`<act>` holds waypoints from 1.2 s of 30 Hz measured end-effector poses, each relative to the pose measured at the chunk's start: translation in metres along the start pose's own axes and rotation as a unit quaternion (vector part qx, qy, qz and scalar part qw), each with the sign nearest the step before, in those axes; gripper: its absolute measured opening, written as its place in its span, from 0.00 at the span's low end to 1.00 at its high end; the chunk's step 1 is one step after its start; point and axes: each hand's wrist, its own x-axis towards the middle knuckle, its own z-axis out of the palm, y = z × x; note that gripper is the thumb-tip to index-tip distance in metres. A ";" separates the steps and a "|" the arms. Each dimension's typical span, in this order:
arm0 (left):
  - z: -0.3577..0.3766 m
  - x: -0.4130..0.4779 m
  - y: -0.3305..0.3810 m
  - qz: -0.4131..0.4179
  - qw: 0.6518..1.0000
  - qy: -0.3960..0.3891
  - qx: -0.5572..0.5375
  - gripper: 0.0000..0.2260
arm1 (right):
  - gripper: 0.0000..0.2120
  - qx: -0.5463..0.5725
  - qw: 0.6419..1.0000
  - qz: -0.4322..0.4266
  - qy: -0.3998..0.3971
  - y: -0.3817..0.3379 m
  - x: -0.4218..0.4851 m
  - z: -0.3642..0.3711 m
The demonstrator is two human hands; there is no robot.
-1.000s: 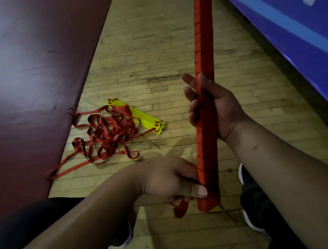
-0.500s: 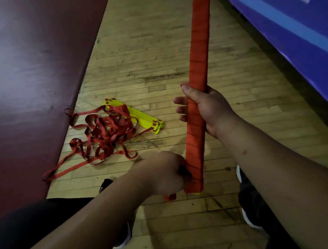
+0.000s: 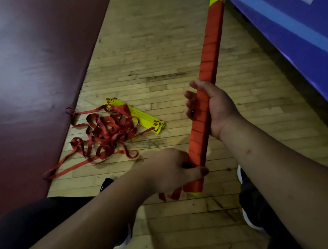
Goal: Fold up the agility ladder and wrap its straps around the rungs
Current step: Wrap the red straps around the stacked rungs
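A long bundle of yellow rungs wrapped tightly in red strap (image 3: 211,48) stands almost upright in front of me, yellow tips showing at both ends. My right hand (image 3: 214,108) grips its middle. My left hand (image 3: 172,169) grips the bundle near its lower end, thumb across the wrap, and a short loose strap end (image 3: 173,196) hangs below it. On the floor to the left lies a second agility ladder (image 3: 147,117), its yellow rungs stacked and its red straps (image 3: 105,136) in a loose tangle.
Wooden floor (image 3: 153,46) runs ahead between a dark red mat (image 3: 28,76) on the left and a blue padded wall (image 3: 299,35) on the right. My dark-clad knees and black shoes (image 3: 250,211) sit at the bottom of the view.
The bundle has tilted so its top leans right and its lower end has come up. My left thumb now lies across the wrap; a bit of loose strap shows below.
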 end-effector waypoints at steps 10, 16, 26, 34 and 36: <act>-0.025 -0.020 0.007 0.086 0.975 -0.152 -0.136 0.22 | 0.24 0.143 0.973 0.069 -0.167 -0.014 -0.015 -0.007; -0.022 -0.018 0.009 0.113 0.970 -0.167 -0.132 0.23 | 0.23 0.154 0.963 0.089 -0.201 -0.014 -0.014 -0.012; -0.015 -0.010 -0.005 0.127 0.976 -0.139 -0.112 0.15 | 0.14 0.094 0.985 0.068 -0.125 -0.017 -0.009 -0.007; -0.004 0.003 -0.012 0.042 0.993 -0.088 -0.072 0.07 | 0.10 -0.030 0.997 0.025 -0.061 -0.010 -0.009 0.001; -0.004 0.004 -0.013 0.018 0.996 -0.061 -0.056 0.08 | 0.11 -0.044 0.998 0.012 -0.042 -0.011 -0.008 0.001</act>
